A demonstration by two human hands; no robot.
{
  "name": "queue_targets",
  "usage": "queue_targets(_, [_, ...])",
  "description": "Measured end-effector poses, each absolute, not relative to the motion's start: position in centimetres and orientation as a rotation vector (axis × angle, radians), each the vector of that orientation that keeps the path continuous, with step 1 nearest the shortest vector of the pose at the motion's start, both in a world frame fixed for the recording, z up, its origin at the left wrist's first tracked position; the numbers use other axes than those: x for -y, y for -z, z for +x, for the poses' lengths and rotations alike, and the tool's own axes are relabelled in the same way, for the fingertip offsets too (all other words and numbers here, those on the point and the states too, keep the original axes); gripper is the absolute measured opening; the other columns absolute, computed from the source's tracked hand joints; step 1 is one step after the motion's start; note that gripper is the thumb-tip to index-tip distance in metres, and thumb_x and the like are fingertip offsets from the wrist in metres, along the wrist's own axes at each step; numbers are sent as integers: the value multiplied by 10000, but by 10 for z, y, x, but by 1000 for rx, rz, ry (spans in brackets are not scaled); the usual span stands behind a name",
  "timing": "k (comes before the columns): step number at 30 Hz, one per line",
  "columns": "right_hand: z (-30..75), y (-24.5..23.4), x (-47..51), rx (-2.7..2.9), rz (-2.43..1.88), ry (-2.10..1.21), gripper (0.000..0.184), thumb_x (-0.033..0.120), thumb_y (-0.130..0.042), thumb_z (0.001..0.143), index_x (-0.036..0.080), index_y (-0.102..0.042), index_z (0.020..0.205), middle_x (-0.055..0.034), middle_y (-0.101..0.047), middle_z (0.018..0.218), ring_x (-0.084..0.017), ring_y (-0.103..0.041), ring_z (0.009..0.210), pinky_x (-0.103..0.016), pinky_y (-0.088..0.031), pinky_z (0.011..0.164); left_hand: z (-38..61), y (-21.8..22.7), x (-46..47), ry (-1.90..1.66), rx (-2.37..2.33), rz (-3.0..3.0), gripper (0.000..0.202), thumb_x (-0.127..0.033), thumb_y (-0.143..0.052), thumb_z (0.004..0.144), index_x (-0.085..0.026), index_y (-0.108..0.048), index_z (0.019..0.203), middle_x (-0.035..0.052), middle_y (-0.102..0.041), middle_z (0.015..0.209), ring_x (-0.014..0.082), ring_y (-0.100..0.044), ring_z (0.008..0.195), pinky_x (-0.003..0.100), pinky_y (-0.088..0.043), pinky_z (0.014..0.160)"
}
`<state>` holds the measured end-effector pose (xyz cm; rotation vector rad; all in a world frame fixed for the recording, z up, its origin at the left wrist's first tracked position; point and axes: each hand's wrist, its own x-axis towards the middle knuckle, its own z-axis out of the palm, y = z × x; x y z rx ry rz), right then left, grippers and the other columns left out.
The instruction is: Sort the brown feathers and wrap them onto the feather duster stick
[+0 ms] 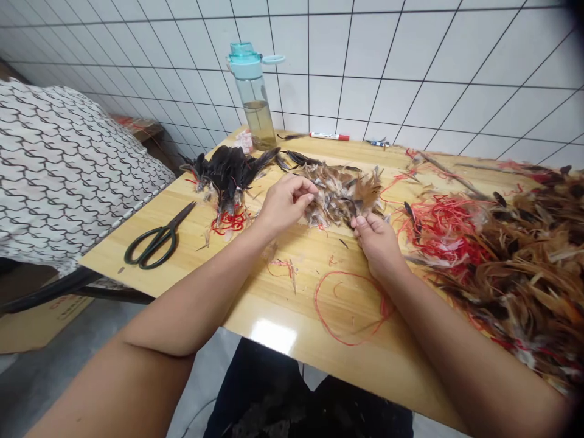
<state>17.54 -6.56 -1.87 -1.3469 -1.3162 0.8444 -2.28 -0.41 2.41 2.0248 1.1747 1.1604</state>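
My left hand point(291, 204) is raised just left of a pile of brown and grey feathers point(335, 188), thumb and forefinger brought together in a pinch. Whatever lies between those fingertips, if anything, is too small to make out. At the pile's right front edge, my right hand point(376, 240) pinches the base of brown feathers point(369, 190) that fan upward. A loop of thin red string point(319, 310) lies on the wooden table point(292, 331) below that hand. Black feathers point(225, 173) are gathered further left, with red string tangled point(229, 222) at their base.
Black-handled scissors point(157, 240) lie at the left. A water bottle point(255, 103) stands by the tiled wall, near a red-capped marker point(328, 136). A large heap of brown feathers point(533, 261) and tangled red string point(447, 231) covers the right side. Patterned cloth point(68, 170) hangs beyond the left edge.
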Motion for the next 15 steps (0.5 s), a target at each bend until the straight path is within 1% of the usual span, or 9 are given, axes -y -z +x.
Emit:
queue_targets(3, [176, 17, 66, 1233, -1361, -917, 381, 589, -543, 793, 215, -529, 721, 48, -411, 569, -110, -336, 507, -254, -294, 507, -29, -25, 0, -1035, -1180, 2300, 128, -100, -602, 800, -167, -701, 846, 41, -618, 863, 167, -559, 852, 317, -447, 809])
queue_targets(6, [174, 15, 68, 1219, -1378, -917, 371, 573, -559, 772, 208, -542, 703, 41, -429, 576, -112, -358, 523, -253, -294, 510, -26, -21, 2, -910, -1067, 2554, 169, -135, -611, 819, -192, -717, 937, 56, -635, 949, 201, -548, 959, 365, -426, 905])
queue_targets(9, [173, 14, 69, 1233, -1389, -903, 353, 551, -557, 775, 209, -544, 687, 35, -436, 563, -121, -375, 530, -253, -294, 506, -23, -13, 3, -773, -1069, 2741, 224, -160, -592, 837, -200, -720, 1016, 81, -618, 978, 227, -512, 972, 376, -417, 895])
queue_targets(12, [174, 15, 69, 1270, -1400, -875, 335, 526, -548, 787, 211, -547, 675, 34, -436, 551, -124, -375, 530, -255, -292, 511, -25, -6, -3, -729, -1154, 2759, 194, -163, -553, 860, -188, -724, 947, 91, -613, 951, 234, -504, 961, 367, -421, 861])
queue_targets(15, [175, 17, 69, 1306, -1420, -841, 333, 521, -536, 794, 211, -549, 673, 36, -432, 545, -126, -377, 533, -261, -296, 528, -32, -4, -10, -787, -1179, 2689, 187, -150, -519, 871, -182, -703, 876, 78, -631, 939, 216, -533, 942, 357, -426, 872])
